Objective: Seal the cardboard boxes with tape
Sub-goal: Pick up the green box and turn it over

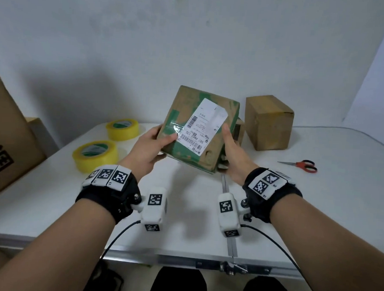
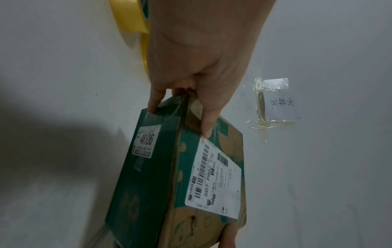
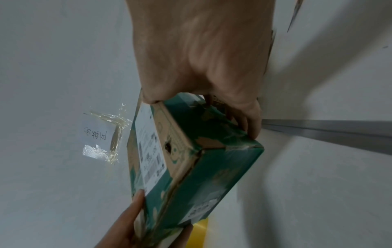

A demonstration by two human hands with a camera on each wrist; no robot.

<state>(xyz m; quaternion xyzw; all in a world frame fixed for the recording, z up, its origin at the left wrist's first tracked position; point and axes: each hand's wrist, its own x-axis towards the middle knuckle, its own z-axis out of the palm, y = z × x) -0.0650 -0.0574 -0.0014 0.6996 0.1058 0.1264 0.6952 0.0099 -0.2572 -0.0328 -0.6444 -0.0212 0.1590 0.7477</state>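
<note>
A green-printed brown cardboard box point(image 1: 194, 132) bearing a white shipping label point(image 1: 202, 127) is held tilted above the white table point(image 1: 316, 207), gripped at its left edge by the left hand point(image 1: 148, 149) and at its right edge by the right hand point(image 1: 232, 156), thumbs on the labelled face. A plain brown cardboard box point(image 1: 268, 122) stands just behind it, two yellow tape rolls point(image 1: 96, 156) lie to the left, and red-handled scissors point(image 1: 301, 166) lie to the right.

Light is even and fairly bright in the head view, with soft shadows on the wall point(image 1: 82, 90) left of the box point(image 1: 198, 128) and straight lines bowing at the edges. Both wrist views are dimmer, grey-green and grainy. The right hand point(image 3: 201, 55) is smeared by motion blur, and glare sits on tape point(image 2: 273, 83) stuck to the wall.
</note>
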